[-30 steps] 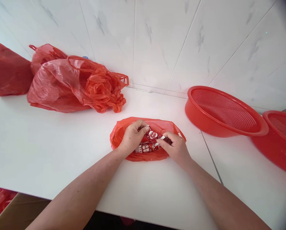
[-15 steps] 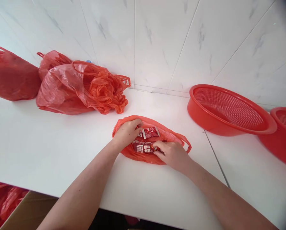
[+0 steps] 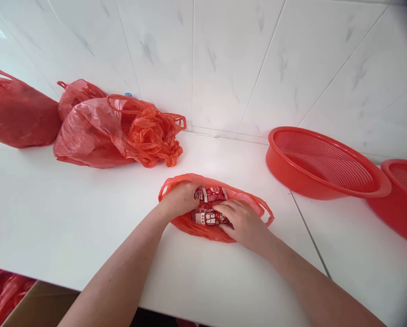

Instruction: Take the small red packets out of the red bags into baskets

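Note:
A red plastic bag (image 3: pixel 203 230) lies flat on the white table, its mouth spread open and a handle loop out at the right. Inside it lie two red-and-white printed packets: one (image 3: pixel 210 194) across the far side, and one (image 3: pixel 208 217) nearer me. My left hand (image 3: pixel 179 200) rests over the bag's left edge, fingertips beside the far packet's end, fingers partly hidden. My right hand (image 3: pixel 244 222) lies on the bag with its fingers over the near packet's right end, not visibly gripping it.
The white table (image 3: pixel 70 218) meets a marble-look tile wall (image 3: pixel 224 68). Crumpled red bags (image 3: pixel 91 136) and a full red bag (image 3: pixel 16 113) lie at left. Two red mesh baskets (image 3: pixel 326 181) (image 3: pixel 394 213) stand at right. Below the table's edge, a cardboard box (image 3: pixel 43 309) holds red bags.
The two packets have gone from my fingers, held above the bag, to lying side by side inside it. My hands have moved apart and lowered onto the bag, and its mouth looks wider.

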`<state>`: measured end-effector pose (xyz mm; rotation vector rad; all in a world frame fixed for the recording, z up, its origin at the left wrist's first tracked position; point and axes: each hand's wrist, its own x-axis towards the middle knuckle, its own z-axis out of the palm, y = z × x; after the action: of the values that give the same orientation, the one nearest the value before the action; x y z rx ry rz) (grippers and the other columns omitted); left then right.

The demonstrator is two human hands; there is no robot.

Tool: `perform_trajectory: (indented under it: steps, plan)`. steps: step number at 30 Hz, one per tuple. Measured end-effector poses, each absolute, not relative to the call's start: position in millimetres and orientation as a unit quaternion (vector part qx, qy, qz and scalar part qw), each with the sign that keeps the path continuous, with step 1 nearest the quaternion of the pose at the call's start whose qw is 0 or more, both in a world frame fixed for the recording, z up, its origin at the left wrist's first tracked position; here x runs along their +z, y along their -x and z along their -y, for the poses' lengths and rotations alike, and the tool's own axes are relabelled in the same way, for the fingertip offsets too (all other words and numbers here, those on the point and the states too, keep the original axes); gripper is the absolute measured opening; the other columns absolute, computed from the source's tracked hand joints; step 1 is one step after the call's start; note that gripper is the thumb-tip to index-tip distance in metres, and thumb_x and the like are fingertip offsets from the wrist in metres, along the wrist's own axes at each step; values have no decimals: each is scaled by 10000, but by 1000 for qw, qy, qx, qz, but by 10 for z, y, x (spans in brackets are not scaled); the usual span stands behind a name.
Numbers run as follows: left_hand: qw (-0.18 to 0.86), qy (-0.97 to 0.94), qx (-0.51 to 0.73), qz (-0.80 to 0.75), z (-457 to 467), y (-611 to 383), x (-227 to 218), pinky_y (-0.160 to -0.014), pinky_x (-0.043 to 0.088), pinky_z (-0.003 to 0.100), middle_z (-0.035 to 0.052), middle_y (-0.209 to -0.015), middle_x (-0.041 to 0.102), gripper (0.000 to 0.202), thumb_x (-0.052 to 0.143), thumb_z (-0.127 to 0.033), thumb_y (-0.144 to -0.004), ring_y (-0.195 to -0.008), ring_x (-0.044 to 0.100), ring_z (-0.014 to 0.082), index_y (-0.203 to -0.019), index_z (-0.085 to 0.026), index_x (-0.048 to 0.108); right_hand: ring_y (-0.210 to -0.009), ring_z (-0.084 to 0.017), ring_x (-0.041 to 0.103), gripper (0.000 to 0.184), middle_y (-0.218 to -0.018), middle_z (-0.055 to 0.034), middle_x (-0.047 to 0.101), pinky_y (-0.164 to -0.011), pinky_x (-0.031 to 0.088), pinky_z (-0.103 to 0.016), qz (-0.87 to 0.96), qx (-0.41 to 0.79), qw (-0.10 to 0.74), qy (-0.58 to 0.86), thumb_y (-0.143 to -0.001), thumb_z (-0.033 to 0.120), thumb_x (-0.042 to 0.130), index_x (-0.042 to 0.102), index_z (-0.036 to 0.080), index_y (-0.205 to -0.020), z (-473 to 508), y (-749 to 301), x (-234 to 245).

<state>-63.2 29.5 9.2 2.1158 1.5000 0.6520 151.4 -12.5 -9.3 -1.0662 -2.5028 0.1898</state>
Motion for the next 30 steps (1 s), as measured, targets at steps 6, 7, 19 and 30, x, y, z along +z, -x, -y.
perform_trajectory:
  steps: [6,7,19,30]
  plan:
    - [201,-752,268,-567,-255,612,196,-622,434,267,27,-918,674,344,519,-139,-687,-777,609,196,-1009,-224,610,-1031,-222,543,448,-1100,-72,576,-877,476,-405,876,80,268,394,-737,92,529,493,223,-1164,155,-1531,31]
    - [201,-748,280,-567,-250,603,209,-641,441,267,19,-944,672,358,521,-146,-697,-795,610,193,-1035,-233,598,-1039,-228,536,460,-1100,-77,567,-875,478,-407,873,89,275,392,-724,83,524,484,221,-1161,159,-1538,53]
    - [257,-708,316,-577,-285,553,96,-693,458,274,33,-1049,666,277,535,-331,-804,-900,618,211,-1054,-241,613,-965,-243,589,415,-1090,-80,608,-783,511,-410,771,84,348,526,-813,187,488,451,226,-1224,38,-1576,-107]
    - [211,-753,269,-562,-315,592,91,-563,402,257,-2,-835,686,262,465,-201,-794,-681,600,172,-983,-255,639,-871,-176,574,161,-955,-48,635,-806,475,-357,899,67,258,347,-859,202,516,633,212,-968,247,-1387,-24]
